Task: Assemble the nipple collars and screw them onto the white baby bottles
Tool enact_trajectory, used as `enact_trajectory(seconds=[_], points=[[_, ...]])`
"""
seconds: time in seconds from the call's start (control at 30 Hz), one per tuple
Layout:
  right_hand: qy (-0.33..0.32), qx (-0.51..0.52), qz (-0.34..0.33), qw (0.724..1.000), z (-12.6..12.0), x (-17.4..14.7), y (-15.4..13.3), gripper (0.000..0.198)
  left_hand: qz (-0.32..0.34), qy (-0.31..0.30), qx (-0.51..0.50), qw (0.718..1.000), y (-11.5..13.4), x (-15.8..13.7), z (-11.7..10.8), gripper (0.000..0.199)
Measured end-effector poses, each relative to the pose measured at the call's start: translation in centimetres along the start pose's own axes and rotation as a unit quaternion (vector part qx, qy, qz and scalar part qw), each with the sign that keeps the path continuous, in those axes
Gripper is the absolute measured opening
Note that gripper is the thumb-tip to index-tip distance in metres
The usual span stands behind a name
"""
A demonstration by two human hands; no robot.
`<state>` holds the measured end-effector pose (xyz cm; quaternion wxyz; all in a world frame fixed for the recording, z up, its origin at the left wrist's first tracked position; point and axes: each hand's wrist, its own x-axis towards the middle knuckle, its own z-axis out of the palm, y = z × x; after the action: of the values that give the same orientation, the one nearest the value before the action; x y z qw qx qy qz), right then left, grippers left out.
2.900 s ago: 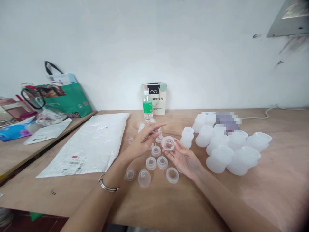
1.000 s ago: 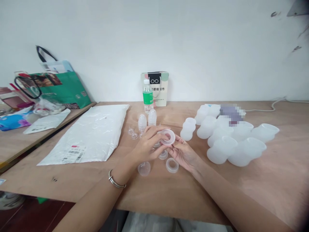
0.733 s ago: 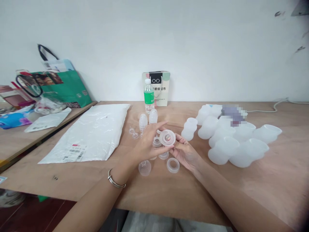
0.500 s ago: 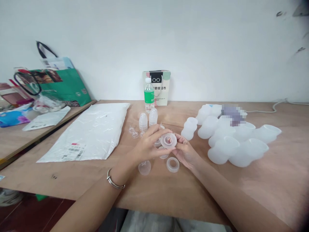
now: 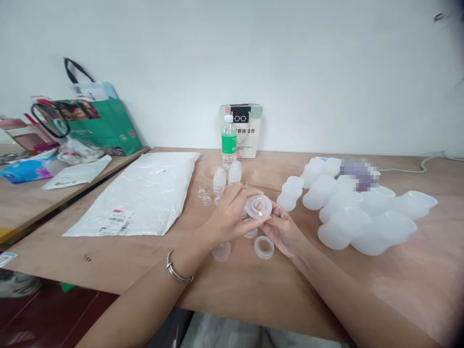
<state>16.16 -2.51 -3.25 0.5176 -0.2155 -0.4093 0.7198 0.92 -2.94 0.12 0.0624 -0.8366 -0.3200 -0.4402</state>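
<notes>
My left hand (image 5: 232,212) grips a translucent bottle collar ring (image 5: 258,207) by its rim, thumb below and fingers above. On its right side my right hand (image 5: 284,227) pinches the same ring; a fingertip shows through the hole. Flat on the table beneath lies another collar ring (image 5: 264,247). A clear dome cap (image 5: 221,251) rests left of it, partly behind my left wrist. Behind my hands stand two capped clear bottle tops (image 5: 219,180), with several small clear nipples (image 5: 207,200) beside them. Some parts are hidden by my left hand.
Several frosted bottle bodies (image 5: 344,227) lie grouped on the right. A large white mailing bag (image 5: 134,193) covers the left. At the back stand a water bottle (image 5: 228,142) and a paper bag (image 5: 250,135). A green bag (image 5: 105,125) sits on the adjoining table.
The view has shifted slightly, so the scene sits a little further right. Both hands still hold the ring, which is turned slightly.
</notes>
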Motion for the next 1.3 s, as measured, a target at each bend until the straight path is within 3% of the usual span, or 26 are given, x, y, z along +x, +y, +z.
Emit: enact_trajectory(seconds=[0.3, 0.5, 0.63, 0.83, 0.97, 1.03, 1.1, 1.17, 1.23, 1.3], points=[[0.001, -0.045, -0.013, 0.999, -0.8, 0.6, -0.1, 0.028, -0.003, 0.002, -0.038, 0.999, 1.3, 0.0, 0.1, 0.04], [-0.019, -0.025, -0.01, 0.999, -0.8, 0.7, -0.1, 0.026, 0.004, 0.012, -0.025, 1.0, 0.9, 0.0, -0.1, 0.04], [-0.008, -0.018, -0.03, 0.999, -1.0, 0.7, 0.2, 0.024, -0.036, 0.0, -0.038, 0.999, 0.4, 0.4, -0.6, 0.037], [0.085, -0.097, -0.148, 0.981, -0.5, 0.5, -0.2, 0.016, -0.045, -0.098, -0.096, 0.99, -0.6, 1.0, -1.7, 0.035], [0.101, -0.192, -0.218, 0.951, 0.1, 0.1, -0.7, 0.011, -0.007, -0.116, -0.033, 0.993, -1.8, 1.2, -2.7, 0.045], [0.109, -0.201, -0.223, 0.948, 0.0, 0.1, -0.8, 0.015, -0.002, -0.092, 0.013, 0.996, -2.8, 1.3, -3.7, 0.046], [0.131, -0.188, -0.224, 0.947, -0.4, 0.2, -0.9, 0.018, -0.042, -0.047, 0.039, 0.997, -3.9, 1.4, -5.3, 0.041], [0.154, -0.177, -0.223, 0.946, -1.0, 0.4, -0.9, 0.016, -0.123, -0.03, 0.03, 0.992, -5.0, 1.2, -7.0, 0.037], [0.166, -0.169, -0.219, 0.947, -1.4, 0.6, -0.9, 0.013, -0.21, -0.076, 0.012, 0.975, -5.8, 0.8, -8.4, 0.034], [0.164, -0.169, -0.215, 0.948, -1.5, 0.8, -0.8, 0.012, -0.275, -0.178, -0.005, 0.945, -6.3, 0.2, -9.0, 0.031]])
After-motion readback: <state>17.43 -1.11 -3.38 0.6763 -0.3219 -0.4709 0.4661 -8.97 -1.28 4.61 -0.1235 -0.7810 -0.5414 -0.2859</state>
